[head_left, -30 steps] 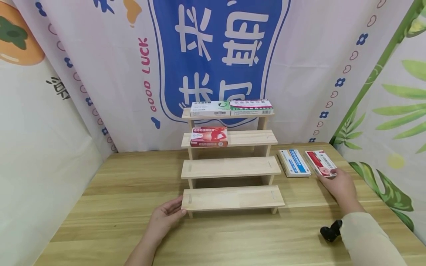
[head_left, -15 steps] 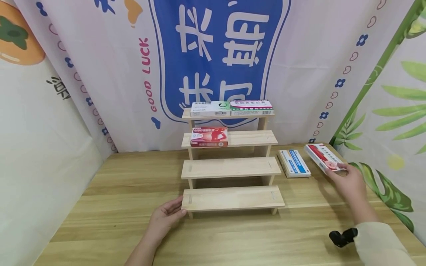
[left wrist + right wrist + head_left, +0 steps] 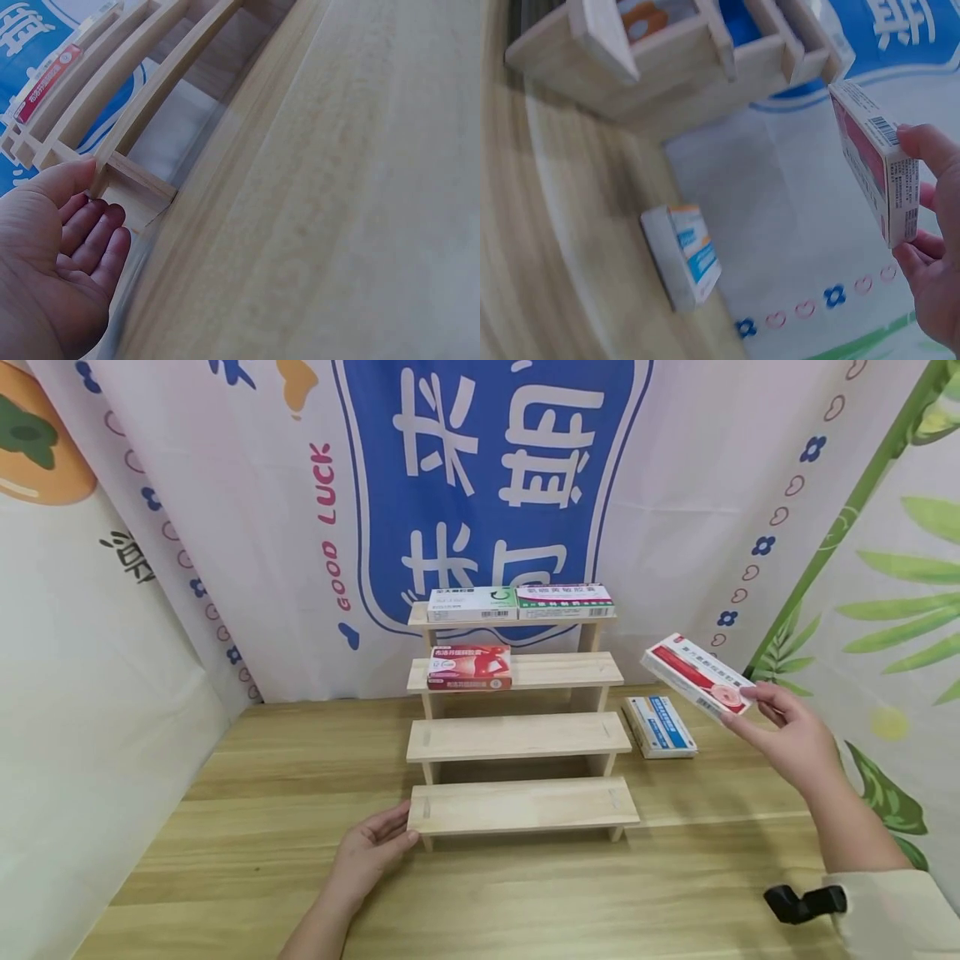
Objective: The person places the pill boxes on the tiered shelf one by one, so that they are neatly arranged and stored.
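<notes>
My right hand (image 3: 798, 735) pinches the end of a red-and-white medicine box (image 3: 701, 677), which is up off the table and slanted. In the right wrist view the thumb lies near the barcode of the medicine box (image 3: 877, 161), with fingers on the opposite side. At the left end of the lowest step of a four-tier wooden display stand (image 3: 525, 806), my left hand (image 3: 371, 852) grips the board's corner. The left wrist view has the thumb of the left hand (image 3: 60, 247) on the board's edge and the other fingers curled below it.
A blue-and-white medicine box (image 3: 662, 727) lies on the table (image 3: 300, 760) right of the stand. On the second tier from the top sits a red medicine box (image 3: 470, 668). The top tier bears a white-and-green box (image 3: 472, 604) and a white-and-purple box (image 3: 566, 602), side by side.
My right hand has lifted the red-and-white medicine box off the table, up and slightly left, turning it askew. The left hand has stayed at the stand's lowest step.
</notes>
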Tool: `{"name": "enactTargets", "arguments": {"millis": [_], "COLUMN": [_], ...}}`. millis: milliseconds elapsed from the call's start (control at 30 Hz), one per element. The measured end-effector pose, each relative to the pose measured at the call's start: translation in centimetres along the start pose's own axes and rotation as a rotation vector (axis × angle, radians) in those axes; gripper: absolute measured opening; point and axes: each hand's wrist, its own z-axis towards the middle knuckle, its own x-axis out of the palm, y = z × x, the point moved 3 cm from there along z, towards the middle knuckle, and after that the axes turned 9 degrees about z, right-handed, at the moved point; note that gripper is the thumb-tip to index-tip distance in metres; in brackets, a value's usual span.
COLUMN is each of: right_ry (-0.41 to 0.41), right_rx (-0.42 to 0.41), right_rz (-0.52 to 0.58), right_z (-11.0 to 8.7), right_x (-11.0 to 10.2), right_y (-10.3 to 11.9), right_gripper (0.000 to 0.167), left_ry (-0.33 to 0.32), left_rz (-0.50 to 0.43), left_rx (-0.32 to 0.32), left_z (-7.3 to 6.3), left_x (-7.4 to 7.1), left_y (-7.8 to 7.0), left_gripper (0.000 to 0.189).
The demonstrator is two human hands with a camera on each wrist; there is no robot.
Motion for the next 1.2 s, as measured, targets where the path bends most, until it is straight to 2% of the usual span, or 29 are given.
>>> {"name": "enactTargets", "arguments": {"millis": [300, 633, 967, 1200], "right_ry": [0.164, 0.312, 0.36, 0.268], "right_rx": [-0.118, -0.167, -0.196, -0.199], "right_rz": [-0.017, -0.01, -0.03, -0.057], "right_z": [-0.2, 0.9, 2.2, 2.9], "right_x": [2.9, 7.2, 9.1, 9.4], "right_y": [4.9, 7.4, 8.1, 7.9], "right_gripper": [0.059, 0.058, 0.063, 0.062], "left_ry": [-0.002, 0.001, 0.005, -0.005], "left_rz": [-0.003, 0.015, 0.003, 0.005], "left_rx": [0.004, -0.007, 0.009, 0.013], "left_z": [0.1, 0.1, -0.1, 0.0], "left_x": [-0.1, 0.0, -0.1, 0.0], "left_y": [0.0, 0.2, -0.1, 0.0], "left_gripper": [0.049, 0.05, 0.05, 0.049]}}
